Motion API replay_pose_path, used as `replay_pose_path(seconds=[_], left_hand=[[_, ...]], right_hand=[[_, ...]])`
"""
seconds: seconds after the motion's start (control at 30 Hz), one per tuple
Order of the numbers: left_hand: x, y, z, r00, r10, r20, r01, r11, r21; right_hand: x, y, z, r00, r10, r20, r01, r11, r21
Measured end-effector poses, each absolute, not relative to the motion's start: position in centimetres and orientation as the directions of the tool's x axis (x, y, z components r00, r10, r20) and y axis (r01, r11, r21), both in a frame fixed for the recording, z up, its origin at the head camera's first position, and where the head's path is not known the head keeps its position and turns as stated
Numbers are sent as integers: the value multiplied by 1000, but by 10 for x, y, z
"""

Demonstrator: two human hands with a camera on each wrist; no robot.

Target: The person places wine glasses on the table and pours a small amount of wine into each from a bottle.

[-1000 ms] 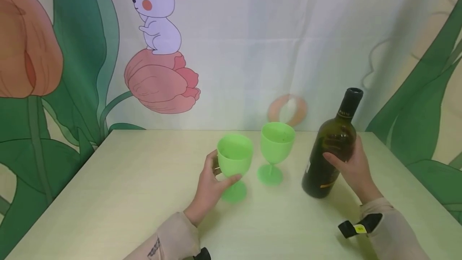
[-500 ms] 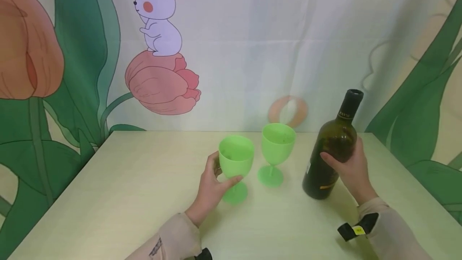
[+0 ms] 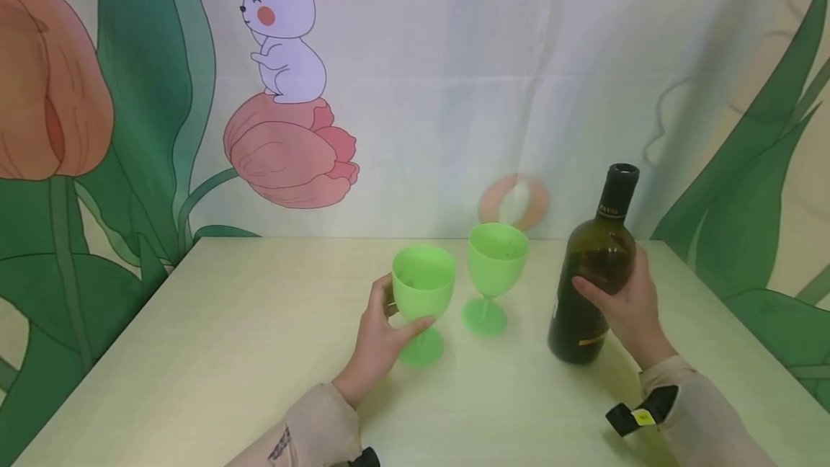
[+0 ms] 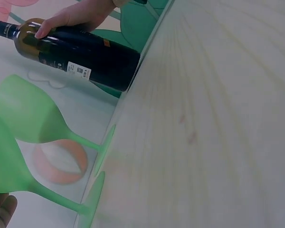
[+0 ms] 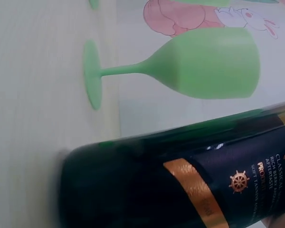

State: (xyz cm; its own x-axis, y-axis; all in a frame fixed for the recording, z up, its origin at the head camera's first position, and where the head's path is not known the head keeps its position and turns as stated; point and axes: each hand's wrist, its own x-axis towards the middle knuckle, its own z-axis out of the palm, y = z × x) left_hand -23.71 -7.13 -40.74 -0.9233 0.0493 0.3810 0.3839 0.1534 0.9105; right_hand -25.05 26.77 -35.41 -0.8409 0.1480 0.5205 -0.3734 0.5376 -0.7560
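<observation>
In the head view my left hand holds a light green plastic wine glass by its bowl, thumb across the front and fingers behind. The glass is upright, its foot at the tabletop. A second green wine glass stands just behind and to the right, touched by neither hand. At the right, my right hand grips a dark wine bottle around its body. The bottle leans slightly, neck to the right. Whether its base touches the table I cannot tell. A dark label with a copper stripe shows in the right wrist view.
A pale wooden table lies under everything. Behind its back edge hangs a white cloth printed with a rabbit, tulips and green leaves. A black strap is on the right wrist.
The bottle has tipped closer to upright: its neck has shifted left and its base slightly right, the right hand moving with it. The left hand and both wine glasses keep their places.
</observation>
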Motion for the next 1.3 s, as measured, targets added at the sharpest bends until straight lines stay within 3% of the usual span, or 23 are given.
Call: replay_pose_path(seconds=[0.43, 0.73, 1.3], left_hand=[[-237, -73, -409, -927, 46, 372, 374, 138, 917], [-237, -73, -409, -931, 50, 361, 365, 139, 921], [-237, -74, -410, -926, 51, 374, 378, 147, 914]], right_hand=[[-229, 258, -322, -842, -37, 538, -432, 643, -632], [-215, 248, -299, -786, -243, 569, -548, 701, -456], [-213, 235, -275, -698, -464, 546, -647, 735, -202]])
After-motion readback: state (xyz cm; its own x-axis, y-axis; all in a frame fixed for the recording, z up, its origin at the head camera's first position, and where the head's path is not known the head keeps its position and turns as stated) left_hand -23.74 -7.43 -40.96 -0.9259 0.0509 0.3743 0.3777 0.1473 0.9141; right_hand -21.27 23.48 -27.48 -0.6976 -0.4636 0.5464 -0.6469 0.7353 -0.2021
